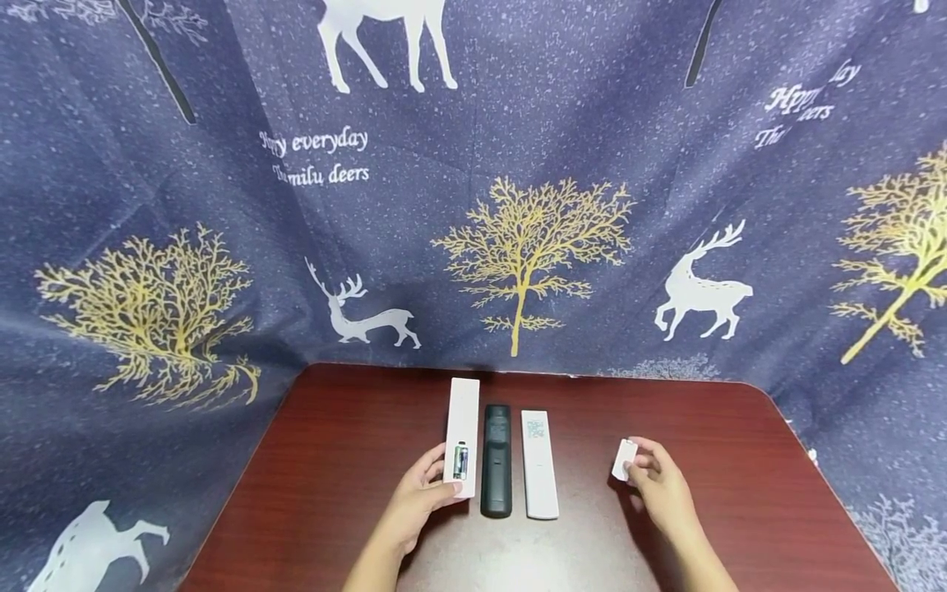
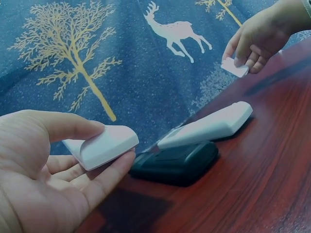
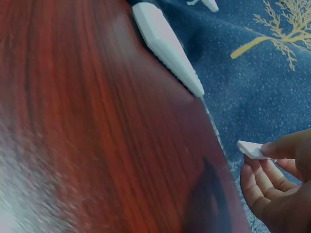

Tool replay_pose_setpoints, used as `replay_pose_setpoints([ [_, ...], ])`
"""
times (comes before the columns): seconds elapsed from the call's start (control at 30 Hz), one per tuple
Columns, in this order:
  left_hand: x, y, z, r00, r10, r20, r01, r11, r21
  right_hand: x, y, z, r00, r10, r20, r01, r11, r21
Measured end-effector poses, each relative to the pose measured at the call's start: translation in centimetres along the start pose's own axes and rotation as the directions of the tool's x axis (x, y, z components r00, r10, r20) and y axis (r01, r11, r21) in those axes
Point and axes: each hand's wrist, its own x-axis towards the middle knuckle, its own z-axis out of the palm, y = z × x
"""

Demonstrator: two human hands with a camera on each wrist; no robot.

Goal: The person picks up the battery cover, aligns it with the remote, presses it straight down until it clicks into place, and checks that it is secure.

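My left hand (image 1: 419,496) grips the lower end of a white remote control (image 1: 464,407), its back turned up. The battery compartment is uncovered, and batteries (image 1: 461,460) show inside it. In the left wrist view the thumb lies on top of this remote (image 2: 109,145) with fingers beneath, raised over the table. Off to the right, my right hand (image 1: 661,485) pinches a small white battery cover (image 1: 625,459) between thumb and fingers. The right wrist view shows that cover (image 3: 252,150) held up above the table, its shadow falling below.
Beside the held remote, a black remote (image 1: 496,469) lies face down on the reddish-brown wooden table (image 1: 355,444). A second white remote (image 1: 540,469), with a printed label on its back, lies right of it. A dark blue patterned cloth (image 1: 473,123) hangs behind the table's far edge.
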Motion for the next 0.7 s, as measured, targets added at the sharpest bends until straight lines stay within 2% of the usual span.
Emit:
replay_pose_setpoints([
  [0.37, 0.1, -0.1, 1.1, 1.0, 0.011, 0.024, -0.01, 0.999, -0.05, -0.4, -0.3, 1.7, 0.997, -0.08, 0.013, 0.08, 0.997, -0.018],
  [0.7, 0.0, -0.5, 1.8, 1.0, 0.015, 0.027, -0.014, 0.999, -0.044, -1.0, -1.0, 3.7, 0.992, -0.124, 0.02, 0.124, 0.992, 0.008],
])
